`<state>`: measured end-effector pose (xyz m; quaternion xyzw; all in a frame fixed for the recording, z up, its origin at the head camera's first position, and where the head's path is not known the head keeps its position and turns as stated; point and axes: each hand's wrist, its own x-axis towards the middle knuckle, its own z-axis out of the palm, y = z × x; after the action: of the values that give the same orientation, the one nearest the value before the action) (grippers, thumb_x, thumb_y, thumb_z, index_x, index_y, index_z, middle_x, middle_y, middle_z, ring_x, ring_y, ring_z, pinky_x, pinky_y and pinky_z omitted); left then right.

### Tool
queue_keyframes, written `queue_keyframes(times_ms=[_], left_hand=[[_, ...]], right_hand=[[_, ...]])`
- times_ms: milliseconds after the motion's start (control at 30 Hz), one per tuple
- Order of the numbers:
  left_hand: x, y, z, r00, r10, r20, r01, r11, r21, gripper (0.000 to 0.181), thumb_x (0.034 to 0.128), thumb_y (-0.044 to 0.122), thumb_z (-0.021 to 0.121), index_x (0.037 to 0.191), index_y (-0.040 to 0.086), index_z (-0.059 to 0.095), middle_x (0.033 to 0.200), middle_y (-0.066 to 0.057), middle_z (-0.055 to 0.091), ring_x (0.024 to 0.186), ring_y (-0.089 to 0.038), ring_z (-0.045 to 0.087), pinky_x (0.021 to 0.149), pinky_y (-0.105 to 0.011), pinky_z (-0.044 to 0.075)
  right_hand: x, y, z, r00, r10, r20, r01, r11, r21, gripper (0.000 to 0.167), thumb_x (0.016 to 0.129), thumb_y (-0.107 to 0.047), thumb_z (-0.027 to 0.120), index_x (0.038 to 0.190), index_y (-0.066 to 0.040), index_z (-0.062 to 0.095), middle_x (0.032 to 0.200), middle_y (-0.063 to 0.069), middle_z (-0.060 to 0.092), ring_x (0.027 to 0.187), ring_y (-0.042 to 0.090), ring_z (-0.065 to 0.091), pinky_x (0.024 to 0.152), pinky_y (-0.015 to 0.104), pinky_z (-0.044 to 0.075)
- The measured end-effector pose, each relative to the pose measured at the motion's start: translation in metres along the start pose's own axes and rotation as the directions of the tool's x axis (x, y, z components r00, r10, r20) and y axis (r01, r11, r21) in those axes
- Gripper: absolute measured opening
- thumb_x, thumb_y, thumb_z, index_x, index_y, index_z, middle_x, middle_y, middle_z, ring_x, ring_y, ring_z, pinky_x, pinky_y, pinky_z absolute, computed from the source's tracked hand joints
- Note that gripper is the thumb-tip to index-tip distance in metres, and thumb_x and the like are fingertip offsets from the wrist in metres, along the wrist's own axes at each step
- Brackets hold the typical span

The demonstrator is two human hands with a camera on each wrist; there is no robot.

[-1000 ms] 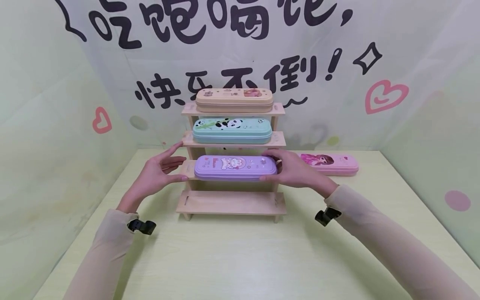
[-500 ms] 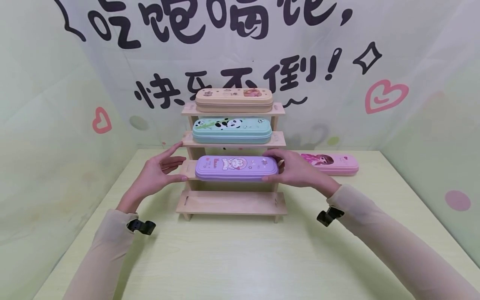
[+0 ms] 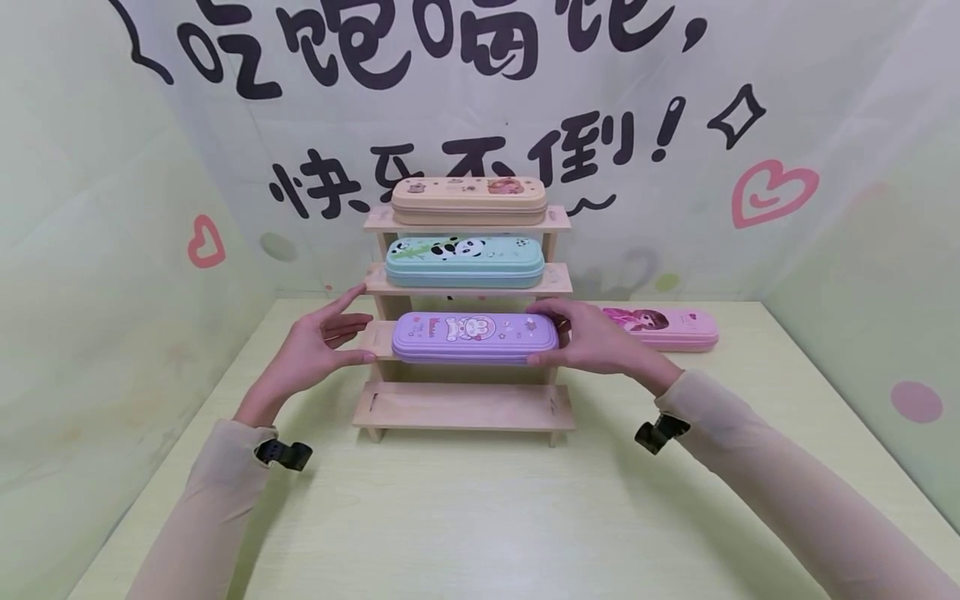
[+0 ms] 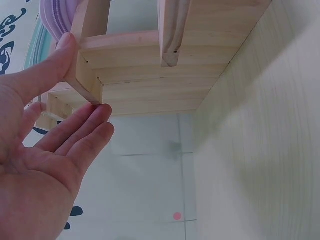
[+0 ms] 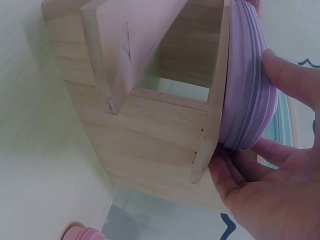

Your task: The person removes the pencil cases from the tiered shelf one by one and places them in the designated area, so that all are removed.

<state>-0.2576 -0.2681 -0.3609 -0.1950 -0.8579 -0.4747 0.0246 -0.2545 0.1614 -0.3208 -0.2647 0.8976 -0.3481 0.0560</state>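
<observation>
A purple zip pencil case [image 3: 472, 337] with a cartoon print lies on the third tier down of a wooden stepped stand [image 3: 461, 406]. My right hand [image 3: 600, 336] grips the case's right end, thumb on the near side and fingers round the far side; the right wrist view shows some fingertips at the shelf's edge too. At the same tier's left end, my left hand [image 3: 311, 342] pinches the board between the thumb on its front edge and fingertips at its back corner. Its index finger reaches up to the tier above. The left hand does not touch the case.
A teal panda pencil case [image 3: 465, 262] lies on the second tier, a beige pencil case [image 3: 468, 200] on the top one. Behind my right hand, a pink pencil case [image 3: 667, 330] lies on the table [image 3: 465, 517]. Printed cloth walls [image 3: 862, 333] enclose the back and sides.
The purple pencil case has shifted slightly to the right along its tier, with my right hand moving along. My left hand has stayed in place on the stand.
</observation>
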Motion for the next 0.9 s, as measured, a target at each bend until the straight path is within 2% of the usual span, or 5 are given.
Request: queue_keyframes(times_ms=[233,467,667,900], left_hand=[[0.001,0.000,0.000,1.000,-0.006,0.000,0.006,1.000,-0.004,0.102,0.0846,0.008,0.091,0.167,0.031,0.034,0.143,-0.023,0.062,0.133,-0.039,0.059,0.111,-0.040,0.049],[0.001,-0.001,0.000,1.000,-0.003,-0.001,0.003,1.000,-0.009,0.102,0.0845,0.007,0.090,0.167,0.031,0.034,0.142,-0.023,0.062,0.133,-0.039,0.059,0.111,-0.038,0.049],[0.001,-0.001,0.000,1.000,-0.005,-0.001,0.005,1.000,-0.009,0.102,0.0843,0.008,0.091,0.166,0.031,0.035,0.142,-0.022,0.063,0.133,-0.038,0.059,0.111,-0.037,0.050],[0.001,-0.001,-0.001,1.000,0.000,-0.003,0.000,1.000,-0.007,0.102,0.0841,0.008,0.091,0.166,0.032,0.035,0.141,-0.022,0.063,0.132,-0.038,0.060,0.111,-0.037,0.050]], right_hand=[[-0.001,0.001,0.000,1.000,0.013,-0.009,-0.012,0.999,0.034,0.085,0.080,-0.030,0.092,0.149,0.003,0.055,0.131,0.014,0.065,0.111,0.031,0.062,0.096,0.049,0.056],[-0.004,0.004,0.005,0.998,0.029,-0.060,-0.026,0.998,0.056,0.084,0.079,-0.032,0.092,0.149,0.000,0.057,0.129,0.013,0.066,0.110,0.030,0.062,0.095,0.050,0.055],[-0.006,0.004,0.010,0.993,0.063,-0.102,-0.050,0.991,0.122,0.081,0.079,-0.031,0.092,0.148,-0.004,0.058,0.131,0.009,0.064,0.110,0.029,0.059,0.095,0.045,0.052],[-0.011,0.005,0.013,0.991,0.070,-0.118,-0.045,0.979,0.199,0.078,0.084,-0.030,0.090,0.149,-0.006,0.056,0.144,0.011,0.058,0.125,0.031,0.057,0.112,0.050,0.048]])
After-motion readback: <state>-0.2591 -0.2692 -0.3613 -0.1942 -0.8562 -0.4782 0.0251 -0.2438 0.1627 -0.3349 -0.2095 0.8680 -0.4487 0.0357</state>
